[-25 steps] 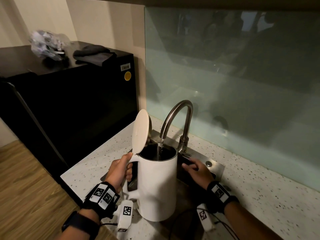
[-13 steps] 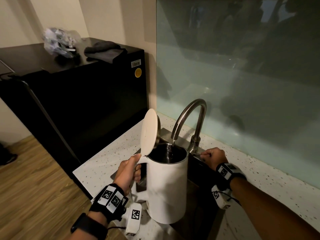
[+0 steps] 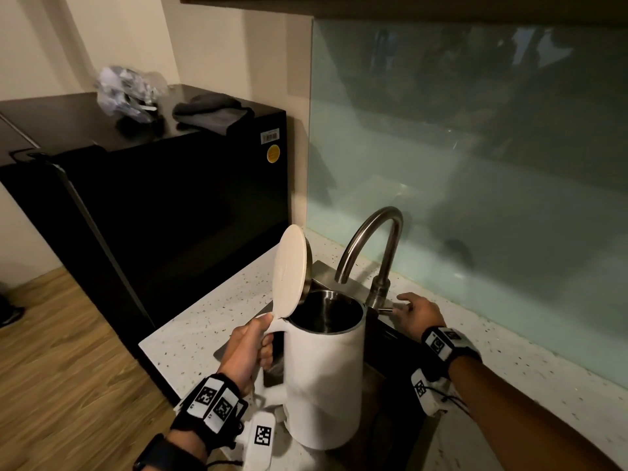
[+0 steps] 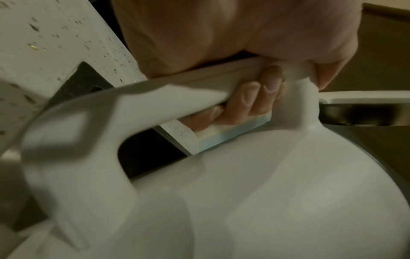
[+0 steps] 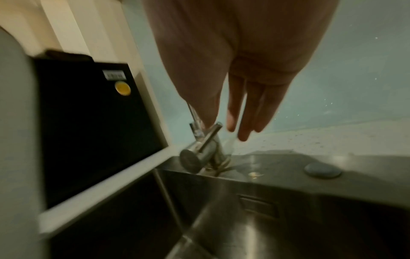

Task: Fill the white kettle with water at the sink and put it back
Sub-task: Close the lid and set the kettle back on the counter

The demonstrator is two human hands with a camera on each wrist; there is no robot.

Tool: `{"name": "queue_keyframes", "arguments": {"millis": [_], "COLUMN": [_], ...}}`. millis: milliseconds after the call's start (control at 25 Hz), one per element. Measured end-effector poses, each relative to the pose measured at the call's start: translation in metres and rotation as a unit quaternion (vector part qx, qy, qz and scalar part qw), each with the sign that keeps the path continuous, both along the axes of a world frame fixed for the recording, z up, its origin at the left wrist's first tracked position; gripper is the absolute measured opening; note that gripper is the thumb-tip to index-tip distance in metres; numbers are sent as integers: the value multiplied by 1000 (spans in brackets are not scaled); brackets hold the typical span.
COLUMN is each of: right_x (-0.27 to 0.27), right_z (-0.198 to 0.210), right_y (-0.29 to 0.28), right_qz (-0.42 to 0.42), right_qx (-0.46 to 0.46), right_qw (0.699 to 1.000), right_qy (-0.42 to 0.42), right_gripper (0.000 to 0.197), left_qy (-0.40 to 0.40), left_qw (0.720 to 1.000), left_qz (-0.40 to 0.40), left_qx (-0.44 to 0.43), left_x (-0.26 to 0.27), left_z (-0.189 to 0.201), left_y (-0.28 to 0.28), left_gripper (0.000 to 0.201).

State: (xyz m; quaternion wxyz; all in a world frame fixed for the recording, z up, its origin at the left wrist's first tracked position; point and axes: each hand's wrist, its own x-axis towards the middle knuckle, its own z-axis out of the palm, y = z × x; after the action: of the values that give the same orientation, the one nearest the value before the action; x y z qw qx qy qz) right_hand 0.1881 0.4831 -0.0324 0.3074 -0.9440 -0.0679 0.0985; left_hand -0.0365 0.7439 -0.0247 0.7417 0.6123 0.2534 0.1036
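The white kettle (image 3: 323,375) hangs upright over the steel sink (image 3: 404,338), its round lid (image 3: 290,271) tipped open. Its mouth sits just below and in front of the curved tap (image 3: 370,239); I see no water stream. My left hand (image 3: 249,348) grips the kettle handle (image 4: 155,98), and the fingers (image 4: 250,98) curl under it beside the kettle body (image 4: 266,192). My right hand (image 3: 413,311) is at the tap lever (image 3: 385,310). In the right wrist view its fingers (image 5: 246,113) are straight, and the thumb reaches the tip of the lever (image 5: 206,140).
A black fridge (image 3: 153,205) stands left of the speckled counter (image 3: 204,321), with a dark cloth (image 3: 212,112) and a crumpled plastic bag (image 3: 127,91) on top. A glass splashback (image 3: 475,164) backs the sink. A round button (image 5: 322,170) sits on the sink rim (image 5: 277,163).
My right hand went from the sink edge to the tap lever, closed on it, and now has its fingers straightened. The stream into the kettle no longer shows. The left hand keeps its grip.
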Motion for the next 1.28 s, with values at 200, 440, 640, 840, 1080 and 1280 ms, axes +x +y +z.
{"name": "queue_keyframes", "arguments": {"millis": [200, 440, 640, 840, 1080, 1280], "right_x": [-72, -158, -237, -300, -295, -324], "right_z": [14, 75, 153, 257, 263, 243], "right_y": [-33, -112, -104, -63, -87, -197], "right_qz": [38, 29, 78, 257, 296, 232], "right_qx": [97, 156, 178, 41, -338, -243], "right_qw": [994, 987, 964, 822, 780, 841], "right_qy": [33, -24, -180, -506, -437, -424], "right_gripper": [38, 24, 22, 36, 43, 38], "left_qy": [-27, -82, -152, -160, -142, -147], "left_qw": [999, 996, 986, 981, 981, 979], "left_qz": [31, 30, -23, -77, -109, -125], "left_qx": [-20, -34, -61, -78, -72, -61], "left_x": [-11, -32, -42, -42, -63, -83], "left_z": [2, 24, 60, 86, 93, 97], "left_y": [-10, -18, -37, -96, -181, -253], "left_gripper": [43, 31, 34, 29, 26, 28]}}
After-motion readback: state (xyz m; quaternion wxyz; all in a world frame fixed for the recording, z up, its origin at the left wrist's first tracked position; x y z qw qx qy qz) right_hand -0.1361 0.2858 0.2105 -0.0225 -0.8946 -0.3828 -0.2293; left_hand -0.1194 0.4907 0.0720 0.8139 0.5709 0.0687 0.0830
